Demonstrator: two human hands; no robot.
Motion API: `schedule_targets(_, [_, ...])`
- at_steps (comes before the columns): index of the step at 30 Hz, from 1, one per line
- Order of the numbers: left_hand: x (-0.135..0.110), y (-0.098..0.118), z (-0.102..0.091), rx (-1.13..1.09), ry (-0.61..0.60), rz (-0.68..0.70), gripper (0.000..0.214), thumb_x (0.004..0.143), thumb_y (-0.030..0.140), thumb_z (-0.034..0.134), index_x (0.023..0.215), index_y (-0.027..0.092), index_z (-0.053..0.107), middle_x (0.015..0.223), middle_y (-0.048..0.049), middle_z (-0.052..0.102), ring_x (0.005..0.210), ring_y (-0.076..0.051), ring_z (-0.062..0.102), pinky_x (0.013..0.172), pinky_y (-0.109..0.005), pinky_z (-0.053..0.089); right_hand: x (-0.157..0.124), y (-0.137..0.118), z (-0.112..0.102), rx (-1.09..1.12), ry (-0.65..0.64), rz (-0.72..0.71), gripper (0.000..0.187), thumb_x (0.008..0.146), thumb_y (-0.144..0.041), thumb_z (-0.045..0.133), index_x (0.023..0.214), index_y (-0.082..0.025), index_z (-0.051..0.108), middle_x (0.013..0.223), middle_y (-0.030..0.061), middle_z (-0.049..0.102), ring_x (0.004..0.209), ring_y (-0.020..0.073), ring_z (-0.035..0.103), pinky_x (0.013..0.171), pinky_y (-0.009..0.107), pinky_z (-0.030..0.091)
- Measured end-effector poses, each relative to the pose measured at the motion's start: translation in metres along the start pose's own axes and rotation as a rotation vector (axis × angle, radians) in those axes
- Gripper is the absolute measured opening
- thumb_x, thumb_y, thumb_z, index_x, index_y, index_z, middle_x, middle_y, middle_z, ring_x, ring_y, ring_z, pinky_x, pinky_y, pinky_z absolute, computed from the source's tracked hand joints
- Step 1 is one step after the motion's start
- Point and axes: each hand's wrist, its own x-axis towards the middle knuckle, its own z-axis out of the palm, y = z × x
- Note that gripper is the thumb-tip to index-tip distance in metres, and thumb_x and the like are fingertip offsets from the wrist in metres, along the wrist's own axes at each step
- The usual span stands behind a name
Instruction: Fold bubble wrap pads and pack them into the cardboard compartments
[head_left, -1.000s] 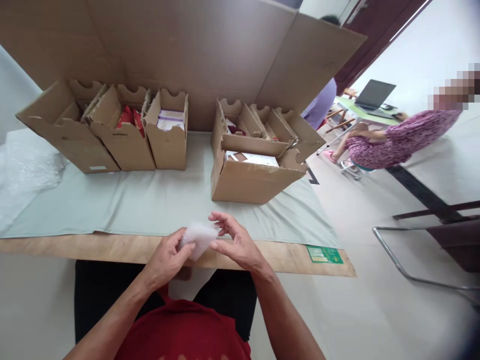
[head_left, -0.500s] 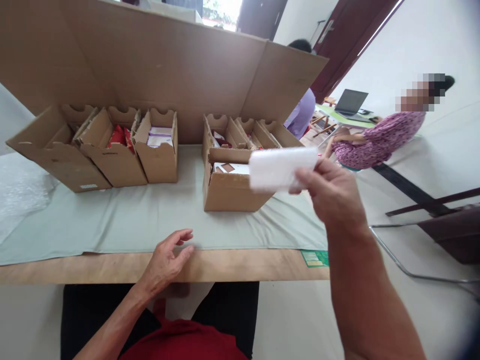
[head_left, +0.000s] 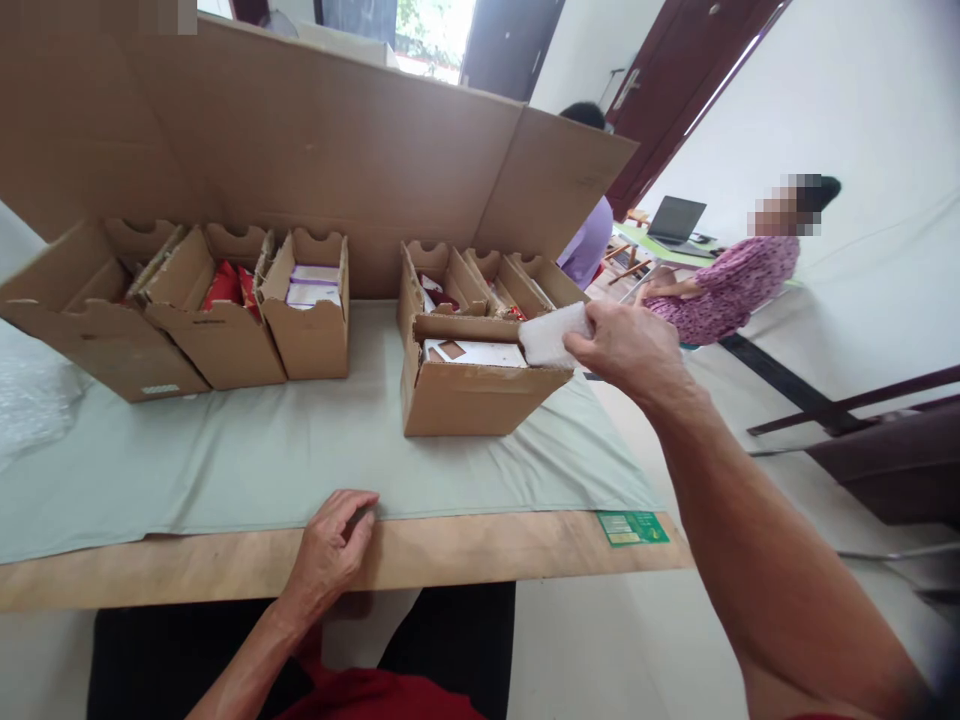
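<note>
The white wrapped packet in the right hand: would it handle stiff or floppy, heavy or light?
Probably light: the right hand carries the white packet by one end only. Likely fairly stiff, since its free end juts out flat over the cardboard box without drooping. The wrap looks soft and padded, so it should grip easily rather than slip.
</note>
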Motion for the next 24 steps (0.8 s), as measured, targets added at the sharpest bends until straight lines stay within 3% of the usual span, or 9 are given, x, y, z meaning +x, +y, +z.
schedule_targets(6, [-0.001,0.001,0.0,0.01,0.004,0.037,0.018,0.095,0.02,0.056,0.101,0.019,0.072,0.093,-0.0056,0.077,0.087,-0.019,0.074,0.077,-0.031,0.06,0.002,0.005,-0.014,0.051,-0.082,-0.084,0.025,0.086,-0.037,0.053,0.086,-0.018,0.068,0.08,0.0093,0.072,0.077,0.0265,0.066,0.061,0.031,0.037])
schedule_targets(9, [0.0,0.002,0.0,0.013,0.011,0.047,0.018,0.095,0.018,0.055,0.101,0.019,0.072,0.092,-0.0058,0.077,0.086,-0.019,0.074,0.077,-0.031,0.06,0.01,0.006,-0.01,-0.051,-0.179,-0.049,0.026,0.087,-0.033,0.053,0.096,-0.015,0.07,0.095,0.0152,0.075,0.088,0.0296,0.069,0.064,0.032,0.039])
schedule_targets(12, [0.0,0.003,0.001,0.013,0.017,0.054,0.018,0.095,0.017,0.054,0.1,0.019,0.072,0.09,-0.0057,0.077,0.085,-0.019,0.073,0.075,-0.031,0.059,0.016,0.002,-0.006,-0.15,-0.209,-0.01,0.034,0.089,-0.027,0.05,0.112,-0.011,0.07,0.113,0.0231,0.074,0.105,0.0348,0.069,0.077,0.038,0.046])
schedule_targets(14, [0.001,0.004,0.001,0.011,0.018,0.057,0.018,0.094,0.017,0.054,0.099,0.019,0.072,0.089,-0.0053,0.077,0.084,-0.019,0.073,0.075,-0.03,0.059,0.019,-0.005,-0.007,-0.202,-0.23,0.002,0.039,0.09,-0.025,0.049,0.119,-0.009,0.069,0.118,0.0262,0.072,0.11,0.0371,0.068,0.084,0.042,0.048])
schedule_targets(17, [0.002,0.004,0.0,0.004,0.02,0.056,0.018,0.094,0.016,0.054,0.098,0.019,0.072,0.088,-0.0051,0.076,0.083,-0.019,0.073,0.075,-0.03,0.059,0.024,-0.019,-0.009,-0.248,-0.282,-0.035,0.041,0.088,-0.022,0.052,0.121,-0.004,0.069,0.121,0.0289,0.071,0.11,0.0378,0.068,0.082,0.04,0.049])
schedule_targets(22, [0.002,0.005,-0.001,-0.017,0.012,0.038,0.019,0.094,0.016,0.054,0.099,0.019,0.072,0.09,-0.0055,0.076,0.085,-0.019,0.073,0.076,-0.031,0.059,0.038,-0.028,-0.009,-0.169,-0.347,-0.183,0.029,0.087,-0.031,0.058,0.106,-0.015,0.073,0.114,0.0166,0.075,0.1,0.0278,0.067,0.071,0.031,0.043])
schedule_targets(24, [0.002,0.005,-0.001,-0.023,0.009,0.033,0.019,0.094,0.015,0.054,0.099,0.019,0.072,0.089,-0.0053,0.076,0.085,-0.019,0.073,0.077,-0.031,0.059,0.045,-0.023,-0.004,-0.142,-0.366,-0.195,0.028,0.087,-0.032,0.059,0.104,-0.015,0.073,0.112,0.0168,0.074,0.097,0.0262,0.066,0.069,0.03,0.04])
